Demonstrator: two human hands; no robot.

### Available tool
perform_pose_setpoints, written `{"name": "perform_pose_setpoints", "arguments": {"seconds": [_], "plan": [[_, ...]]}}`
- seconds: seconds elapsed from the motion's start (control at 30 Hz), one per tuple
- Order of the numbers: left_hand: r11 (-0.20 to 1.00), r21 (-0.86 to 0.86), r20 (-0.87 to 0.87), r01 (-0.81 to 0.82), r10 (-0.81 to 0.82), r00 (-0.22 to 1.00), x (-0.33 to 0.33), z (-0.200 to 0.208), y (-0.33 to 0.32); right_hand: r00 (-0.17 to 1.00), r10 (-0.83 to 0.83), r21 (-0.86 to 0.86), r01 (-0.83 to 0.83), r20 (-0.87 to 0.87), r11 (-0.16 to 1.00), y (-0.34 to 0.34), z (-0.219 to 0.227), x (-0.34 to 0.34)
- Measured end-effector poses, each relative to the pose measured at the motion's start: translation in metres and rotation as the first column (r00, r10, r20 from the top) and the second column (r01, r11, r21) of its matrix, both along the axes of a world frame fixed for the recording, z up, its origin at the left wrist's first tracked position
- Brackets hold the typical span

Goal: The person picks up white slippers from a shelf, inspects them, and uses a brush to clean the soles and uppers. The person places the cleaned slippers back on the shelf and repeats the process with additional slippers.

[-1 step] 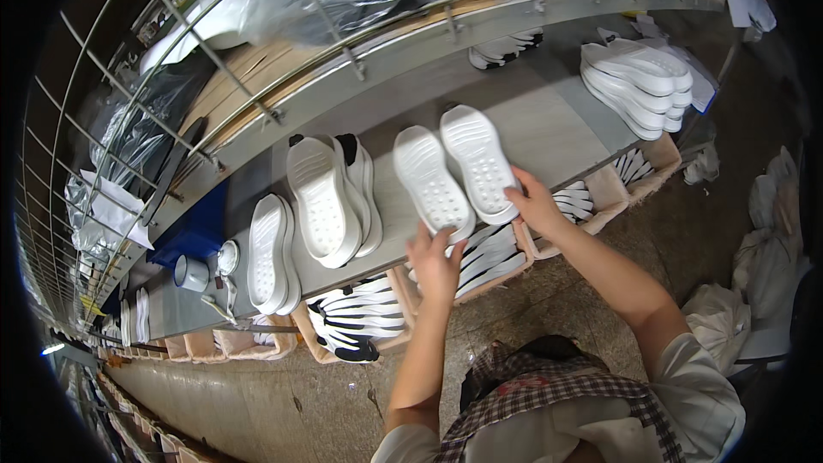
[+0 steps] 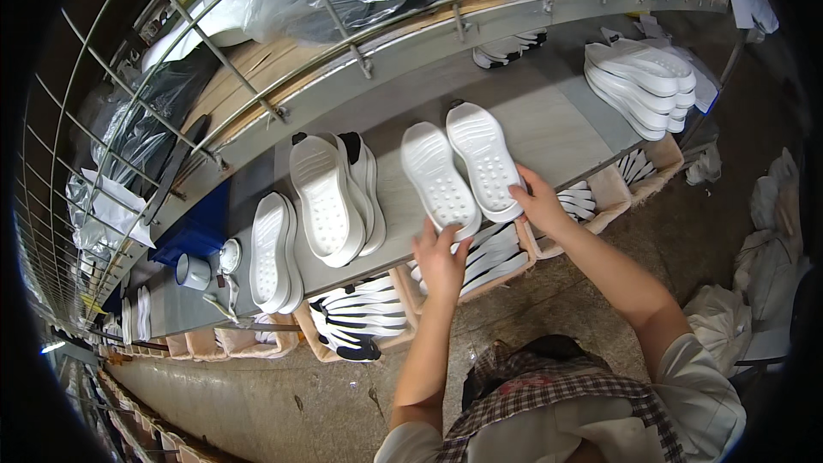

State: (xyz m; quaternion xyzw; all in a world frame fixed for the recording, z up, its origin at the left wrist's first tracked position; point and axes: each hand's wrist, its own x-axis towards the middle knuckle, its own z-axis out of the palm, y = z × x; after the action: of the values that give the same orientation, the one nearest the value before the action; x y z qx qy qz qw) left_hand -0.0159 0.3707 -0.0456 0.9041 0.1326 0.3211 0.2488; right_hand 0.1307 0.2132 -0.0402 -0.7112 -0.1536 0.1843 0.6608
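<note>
Two white shoe soles stand side by side on the grey bench, hollow faces up. My left hand (image 2: pixel 441 261) pinches the near end of the left sole (image 2: pixel 435 173), fingertips over its rim. My right hand (image 2: pixel 542 201) grips the near right edge of the other sole (image 2: pixel 483 154), its thumb on the rim; the undersides are hidden. To the left are a small stack of white soles (image 2: pixel 319 193) with black patches showing behind, and another leaning pair (image 2: pixel 270 249).
A taller stack of white soles (image 2: pixel 634 77) stands at the right end of the bench. Along the front edge hang lined bins (image 2: pixel 396 339) of black-and-white strips. A wire rack (image 2: pixel 343 30) with plastic bags rises behind. A white mug (image 2: pixel 193 272) sits at left.
Both held soles and my hands have shifted very slightly to the right, and the whole view has drifted a little. The grips look the same.
</note>
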Motion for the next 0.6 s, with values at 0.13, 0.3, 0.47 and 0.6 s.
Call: {"name": "perform_pose_setpoints", "arguments": {"seconds": [0.13, 0.3, 0.47, 0.6], "plan": [[0.997, -0.081, -0.076, 0.003, -0.009, 0.997, 0.011, -0.002, -0.004, 0.966, -0.040, -0.351, 0.131, 0.254, 0.927, -0.003, 0.000, 0.015], [0.993, 0.021, -0.104, -0.117, 0.118, 0.987, 0.006, 0.003, -0.018, 0.948, -0.011, -0.421, 0.152, 0.319, 0.894, -0.022, 0.014, 0.013], [1.000, 0.004, 0.168, -0.005, 0.005, 0.986, 0.005, 0.024, -0.069, 0.877, 0.027, -0.155, 0.054, 0.480, 0.986, -0.100, -0.008, -0.018], [0.984, -0.110, 0.107, 0.138, -0.127, 0.986, 0.013, 0.032, -0.131, 0.962, 0.272, -0.157, -0.268, 0.005, 0.950, -0.208, -0.049, -0.062]]}}
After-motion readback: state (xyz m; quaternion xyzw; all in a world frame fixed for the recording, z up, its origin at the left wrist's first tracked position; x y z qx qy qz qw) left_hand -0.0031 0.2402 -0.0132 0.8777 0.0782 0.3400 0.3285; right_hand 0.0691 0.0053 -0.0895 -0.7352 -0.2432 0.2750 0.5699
